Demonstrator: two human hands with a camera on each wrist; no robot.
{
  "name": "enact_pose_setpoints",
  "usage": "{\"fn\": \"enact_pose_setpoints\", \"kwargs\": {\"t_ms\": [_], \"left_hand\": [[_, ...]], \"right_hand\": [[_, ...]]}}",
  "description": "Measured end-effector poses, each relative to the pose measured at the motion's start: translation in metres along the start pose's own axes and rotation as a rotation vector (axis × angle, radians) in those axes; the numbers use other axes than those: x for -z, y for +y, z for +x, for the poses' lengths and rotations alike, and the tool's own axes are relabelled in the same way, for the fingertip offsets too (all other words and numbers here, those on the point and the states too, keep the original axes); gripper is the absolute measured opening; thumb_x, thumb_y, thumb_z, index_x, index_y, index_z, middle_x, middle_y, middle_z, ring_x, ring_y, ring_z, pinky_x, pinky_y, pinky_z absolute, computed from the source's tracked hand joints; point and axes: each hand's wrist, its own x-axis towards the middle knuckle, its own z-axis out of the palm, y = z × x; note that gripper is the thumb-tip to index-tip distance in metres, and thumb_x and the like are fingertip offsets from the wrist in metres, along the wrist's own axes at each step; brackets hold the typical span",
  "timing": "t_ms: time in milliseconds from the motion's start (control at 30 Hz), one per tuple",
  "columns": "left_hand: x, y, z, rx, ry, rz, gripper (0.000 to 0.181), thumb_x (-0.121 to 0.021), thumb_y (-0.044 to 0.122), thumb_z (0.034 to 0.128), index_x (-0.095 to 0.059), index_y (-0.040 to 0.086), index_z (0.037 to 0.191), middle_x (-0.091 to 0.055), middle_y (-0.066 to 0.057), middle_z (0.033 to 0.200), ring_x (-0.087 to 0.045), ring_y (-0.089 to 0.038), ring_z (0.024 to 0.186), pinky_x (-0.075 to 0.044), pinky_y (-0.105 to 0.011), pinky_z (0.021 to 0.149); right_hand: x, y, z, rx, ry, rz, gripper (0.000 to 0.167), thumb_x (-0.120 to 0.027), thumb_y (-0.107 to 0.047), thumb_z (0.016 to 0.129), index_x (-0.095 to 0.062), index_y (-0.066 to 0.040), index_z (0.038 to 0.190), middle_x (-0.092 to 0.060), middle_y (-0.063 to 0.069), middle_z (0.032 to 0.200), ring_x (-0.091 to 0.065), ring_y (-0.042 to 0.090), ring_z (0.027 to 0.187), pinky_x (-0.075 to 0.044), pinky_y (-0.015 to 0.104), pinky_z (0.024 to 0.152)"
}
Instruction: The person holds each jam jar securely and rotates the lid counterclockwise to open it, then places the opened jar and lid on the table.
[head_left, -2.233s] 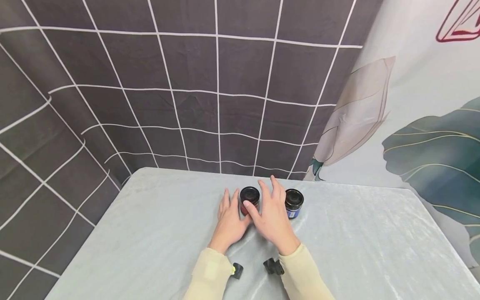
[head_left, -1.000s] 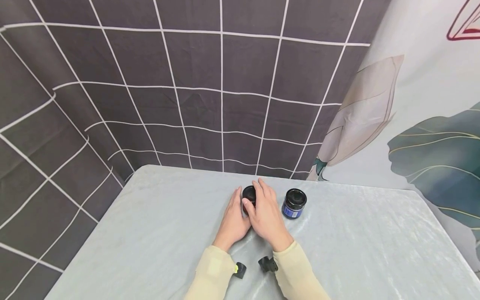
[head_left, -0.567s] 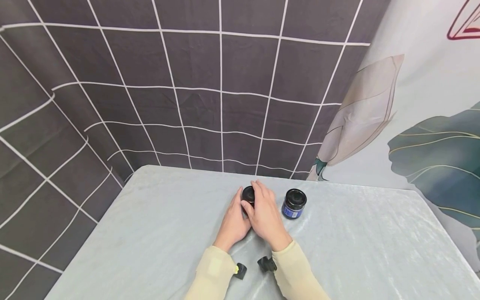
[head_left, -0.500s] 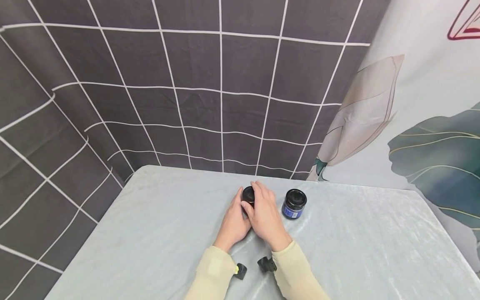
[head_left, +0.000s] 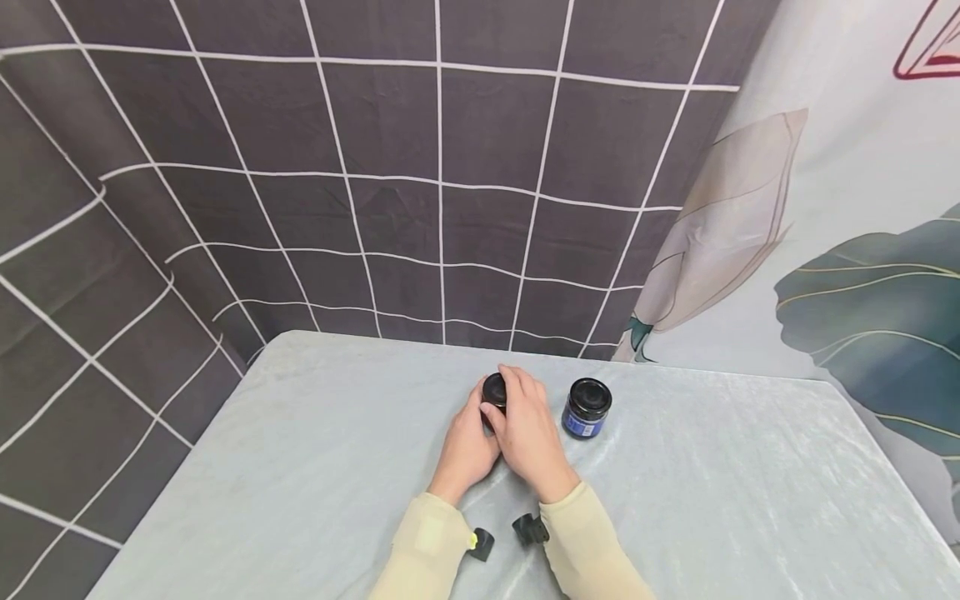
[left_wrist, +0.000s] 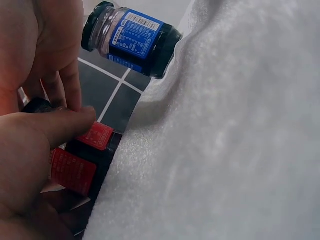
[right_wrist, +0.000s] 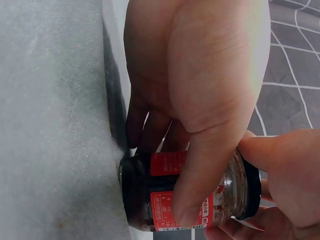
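A glass jar with red labels (right_wrist: 162, 205) and a black lid (head_left: 494, 388) stands upright on the table. My left hand (head_left: 467, 446) holds it from the left; in the right wrist view the thumb of the left hand (right_wrist: 215, 75) lies across the label. With its thumb and fingers, my right hand (head_left: 531, 433) grips the lid from the right, as the right wrist view also shows at the lid's edge (right_wrist: 253, 190). Part of the jar's body is hidden behind the hands. A second jar (head_left: 587, 408), blue-labelled (left_wrist: 134, 37) with a black lid, stands apart to the right.
A pale grey cloth covers the table (head_left: 315, 467). Behind it hangs a dark tile-patterned curtain (head_left: 390, 125), with a pale leaf-patterned one (head_left: 720, 317) at the right. Black camera mounts (head_left: 482, 544) sit on the inner wrists.
Both hands have closed in on the red-labelled jar from spread fingers. The right hand has moved left, away from the blue-labelled jar, onto the lid; lately its fingers shifted slightly left.
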Motion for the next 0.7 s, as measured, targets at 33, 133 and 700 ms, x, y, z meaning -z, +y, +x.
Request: {"fn": "enact_pose_setpoints", "kwargs": {"t_ms": [33,133,700], "left_hand": [[-0.0001,-0.0003,0.0001,-0.001,0.003,0.002,0.062,-0.062,0.013,0.0959,-0.037,-0.001,0.151,-0.053,-0.021,0.144,-0.054,-0.036,0.13,-0.043,-0.048,0.107],[-0.0004,-0.001,0.0003,0.001,0.011,0.011,0.061,-0.062,0.011,0.0955,-0.038,-0.002,0.15,-0.054,-0.022,0.143,-0.054,-0.036,0.129,-0.043,-0.048,0.107],[0.004,0.0008,0.0009,0.033,0.11,0.029,0.048,-0.071,0.01,0.0895,-0.058,0.0,0.135,-0.068,-0.019,0.122,-0.065,-0.035,0.115,-0.05,-0.048,0.098]], "right_hand": [[-0.0006,-0.0002,0.0,-0.001,0.005,-0.006,0.055,-0.072,-0.019,0.092,-0.052,0.007,0.137,-0.056,0.022,0.132,-0.051,0.043,0.119,-0.044,0.051,0.102],[-0.002,-0.0009,-0.0002,-0.011,0.019,-0.011,0.055,-0.073,-0.021,0.092,-0.054,0.007,0.135,-0.057,0.021,0.13,-0.052,0.041,0.119,-0.045,0.05,0.1],[-0.0033,-0.0043,-0.0013,-0.018,0.07,0.0,0.062,-0.079,-0.03,0.085,-0.06,0.006,0.132,-0.062,0.019,0.126,-0.056,0.037,0.117,-0.045,0.048,0.101]]}}
